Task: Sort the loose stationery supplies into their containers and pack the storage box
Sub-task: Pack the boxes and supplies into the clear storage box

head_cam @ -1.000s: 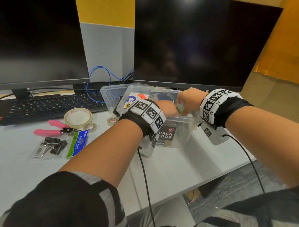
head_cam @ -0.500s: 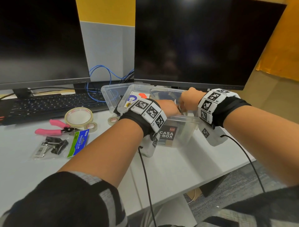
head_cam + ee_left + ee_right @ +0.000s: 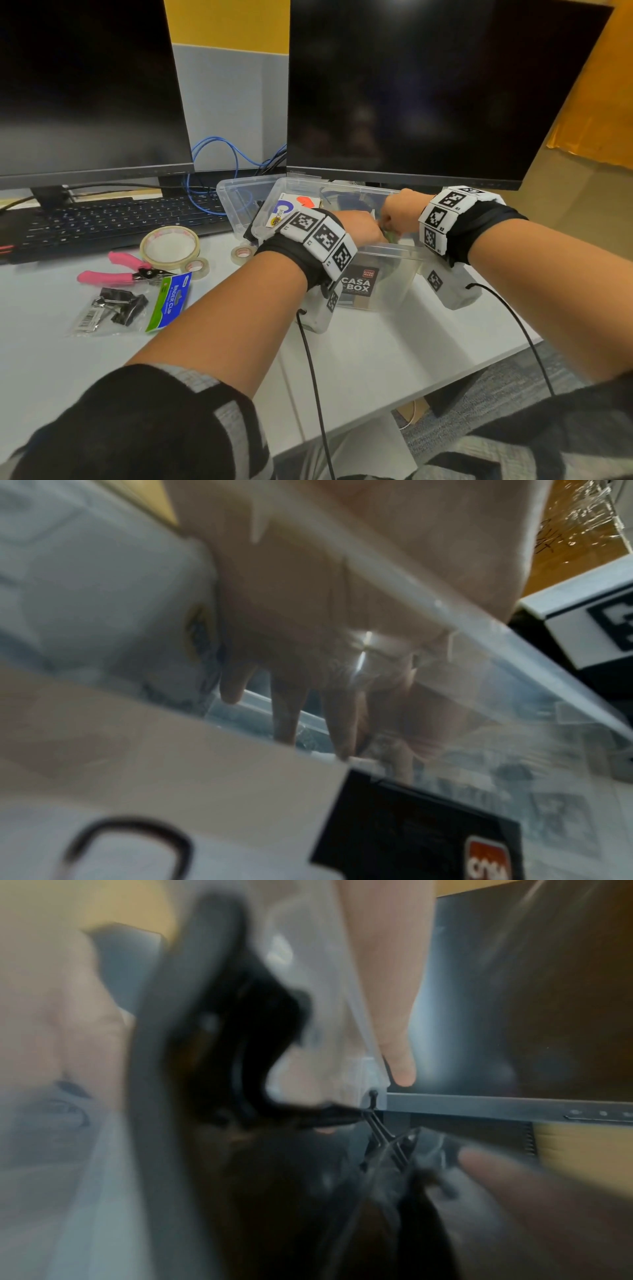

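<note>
surface: white desk [image 3: 359,346], front edge running diagonally; grey carpet below
room: yellow wall above a grey partition panel; two dark monitors, left monitor [image 3: 85,85], right monitor [image 3: 428,85]; black keyboard [image 3: 113,222] under the left one; blue cables [image 3: 219,161] between them
storage box: clear plastic box [image 3: 387,274] on the desk in front of the right monitor, black CASA BOX label on its near wall; a second clear piece just behind-left of it, cannot tell if it is the lid
box contents: a white card with blue, red and yellow print [image 3: 291,212] at the left side, dark items further back, too unclear to name
left hand: left hand [image 3: 356,228] reaches over the box's near rim; in the left wrist view the fingers [image 3: 284,710] point down inside the box, fairly straight; what they hold or touch cannot be told
right hand: right hand [image 3: 399,212] over the box, knuckles bunched, close to the left hand; a small greenish thing shows between the two hands; right wrist view too blurred, grip cannot be told
loose items: large tape roll [image 3: 169,246], two small tape rolls [image 3: 195,265] [image 3: 241,253], pink-handled pliers [image 3: 116,272], bag of binder clips [image 3: 130,305], all on the desk left of the box
vs earlier: both hands still over the box, now a bit closer together; the loose items on the left have not moved
</note>
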Demonstrator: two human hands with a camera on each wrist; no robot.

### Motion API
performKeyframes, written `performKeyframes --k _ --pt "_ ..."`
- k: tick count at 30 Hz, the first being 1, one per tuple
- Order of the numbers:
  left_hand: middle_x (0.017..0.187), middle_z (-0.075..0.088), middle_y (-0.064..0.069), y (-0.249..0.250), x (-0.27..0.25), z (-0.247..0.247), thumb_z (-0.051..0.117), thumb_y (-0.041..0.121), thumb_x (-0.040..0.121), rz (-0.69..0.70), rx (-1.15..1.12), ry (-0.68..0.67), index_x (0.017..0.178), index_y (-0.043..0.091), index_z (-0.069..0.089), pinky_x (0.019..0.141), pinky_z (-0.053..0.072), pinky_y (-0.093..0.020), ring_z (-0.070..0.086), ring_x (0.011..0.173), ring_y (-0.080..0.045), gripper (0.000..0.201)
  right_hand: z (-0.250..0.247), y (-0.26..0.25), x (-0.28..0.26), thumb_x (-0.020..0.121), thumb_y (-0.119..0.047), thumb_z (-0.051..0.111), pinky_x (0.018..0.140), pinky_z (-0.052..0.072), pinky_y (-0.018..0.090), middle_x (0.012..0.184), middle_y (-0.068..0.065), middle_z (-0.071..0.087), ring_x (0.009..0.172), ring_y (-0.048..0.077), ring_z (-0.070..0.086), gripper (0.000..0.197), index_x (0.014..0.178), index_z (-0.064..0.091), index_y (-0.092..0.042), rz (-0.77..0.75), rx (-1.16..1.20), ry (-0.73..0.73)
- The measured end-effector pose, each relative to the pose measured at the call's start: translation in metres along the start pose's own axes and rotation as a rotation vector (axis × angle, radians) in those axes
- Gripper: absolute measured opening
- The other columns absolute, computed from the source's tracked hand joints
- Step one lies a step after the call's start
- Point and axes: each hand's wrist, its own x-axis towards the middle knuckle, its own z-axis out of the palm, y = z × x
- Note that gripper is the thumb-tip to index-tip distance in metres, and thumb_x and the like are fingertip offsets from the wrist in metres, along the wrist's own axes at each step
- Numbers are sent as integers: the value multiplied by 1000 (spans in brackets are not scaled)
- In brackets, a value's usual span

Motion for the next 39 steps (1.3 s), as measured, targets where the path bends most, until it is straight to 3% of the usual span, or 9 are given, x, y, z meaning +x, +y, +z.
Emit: performKeyframes --k 7,11,14,17,20,26,30,34,39 --pt "136 51 -12 -5 -2 -2 46 33 97 -1 -125 11 134 7 50 101 36 -32 47 126 -26 45 -5 -4 -2 86 -19 66 82 49 30 100 11 63 81 23 55 36 117 58 -4 22 -50 19" --pt "137 50 -13 -4 -1 -2 44 32 98 -18 -118 14 134 7 49 100 36 -31 46 126 -26 45 -7 -5 -1 93 -17 55 87 47 31 102 13 58 93 27 57 31 121 57 -3 69 -23 -35" --pt "139 47 -11 0 -1 -2 40 36 100 -38 -26 26 139 12 42 101 35 -31 45 127 -25 47 -1 -3 0 94 -18 53 81 46 32 101 10 58 84 25 53 27 119 60 -8 89 37 25" --pt "141 45 -10 3 -1 -1 37 38 100 -22 23 30 142 14 38 104 33 -32 43 128 -25 48 3 1 1 95 -20 51 85 48 33 106 9 61 83 23 52 28 120 61 -10 78 100 67" --pt "139 47 -7 0 0 0 36 34 101 -28 26 22 139 13 42 103 33 -32 45 127 -25 44 4 0 1 97 -20 47 88 45 35 97 7 54 88 23 51 27 118 60 -8 86 98 37" --pt "134 52 -12 -5 -8 -3 41 32 99 14 -114 21 131 7 52 99 37 -31 48 124 -26 42 5 2 -7 97 -21 47 98 39 41 125 8 55 118 27 50 36 133 46 -18 3 38 24" --pt "144 43 -5 -2 -17 -6 34 16 100 120 -23 36 139 17 45 107 32 -32 41 129 -24 40 7 4 -5 94 -18 51 99 37 44 123 9 55 115 29 51 38 132 45 -20 47 170 105" --pt "142 45 -6 -4 -18 -5 32 14 100 80 0 115 135 19 50 109 32 -38 42 128 -26 40 0 8 -5 94 -11 51 95 43 41 125 11 56 114 31 54 37 130 51 -18 56 238 159" --pt "125 58 -3 -10 -11 0 38 24 96 52 29 213 117 18 62 95 42 -42 53 112 -24 33 -16 16 -15 96 -9 46 99 43 35 133 10 52 119 29 52 38 134 48 -11 2 165 117"
